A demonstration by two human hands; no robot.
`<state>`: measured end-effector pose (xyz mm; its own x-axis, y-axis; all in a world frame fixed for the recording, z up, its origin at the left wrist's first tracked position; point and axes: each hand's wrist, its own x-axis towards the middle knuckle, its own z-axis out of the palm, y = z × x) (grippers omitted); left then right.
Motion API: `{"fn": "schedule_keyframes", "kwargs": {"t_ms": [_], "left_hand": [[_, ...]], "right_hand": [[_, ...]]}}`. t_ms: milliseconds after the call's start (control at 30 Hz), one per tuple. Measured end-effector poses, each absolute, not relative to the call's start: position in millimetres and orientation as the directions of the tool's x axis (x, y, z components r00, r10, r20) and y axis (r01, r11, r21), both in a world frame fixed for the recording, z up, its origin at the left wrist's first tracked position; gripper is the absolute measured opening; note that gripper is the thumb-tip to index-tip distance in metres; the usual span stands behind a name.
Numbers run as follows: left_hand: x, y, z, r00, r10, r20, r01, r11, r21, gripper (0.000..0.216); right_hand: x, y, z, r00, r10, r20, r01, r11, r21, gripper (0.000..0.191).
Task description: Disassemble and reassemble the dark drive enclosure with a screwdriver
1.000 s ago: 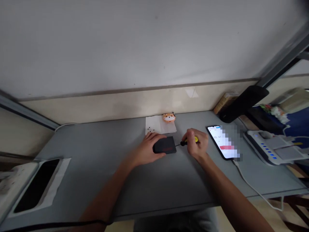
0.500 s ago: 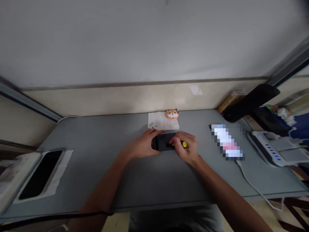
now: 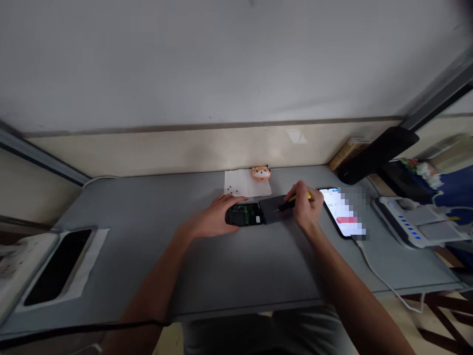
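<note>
My left hand (image 3: pixel 214 217) is closed around the left end of a small black electronic device (image 3: pixel 244 215), thumb on the near edge, fingers on the far edge. A green circuit board shows inside its body. At its right end lies a flat dark cover panel (image 3: pixel 271 211), its left edge meeting or overlapping the device; I cannot tell if they are joined. In my right hand (image 3: pixel 307 204) is a black and yellow screwdriver (image 3: pixel 286 205), its tip pointing left over the panel. Whether the tip touches the panel is unclear.
Behind the device, a white paper (image 3: pixel 240 182) bears several tiny dark screws and an orange animal-faced case (image 3: pixel 261 172). To the right are a lit phone (image 3: pixel 338 212) on a cable, a power strip (image 3: pixel 402 227) and a black cylinder (image 3: pixel 377 155). A dark-screened phone (image 3: pixel 59 266) lies left.
The dark cover panel has moved right off the device, uncovering the circuit board. My right hand has gone right with the screwdriver. My left hand keeps its hold.
</note>
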<state>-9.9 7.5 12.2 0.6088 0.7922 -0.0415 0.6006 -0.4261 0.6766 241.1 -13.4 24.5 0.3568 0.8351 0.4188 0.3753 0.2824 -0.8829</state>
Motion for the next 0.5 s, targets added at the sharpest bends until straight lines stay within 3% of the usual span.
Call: {"fn": "schedule_keyframes", "kwargs": {"t_ms": [133, 400, 500], "left_hand": [[-7, 6, 12, 0.629, 0.777, -0.018, 0.594, -0.466, 0.655, 0.074], [6, 3, 9, 0.658, 0.752, 0.019, 0.586, -0.528, 0.614, 0.068], [6, 2, 8, 0.633, 0.774, 0.021, 0.606, -0.512, 0.609, 0.051]], "right_hand": [[240, -15, 25, 0.334, 0.803, 0.494, 0.4, 0.354, -0.845, 0.067], [220, -26, 28, -0.008, 0.791, 0.612, 0.457, 0.547, -0.701, 0.062], [219, -26, 27, -0.019, 0.774, 0.633, 0.432, 0.577, -0.693, 0.059]]}}
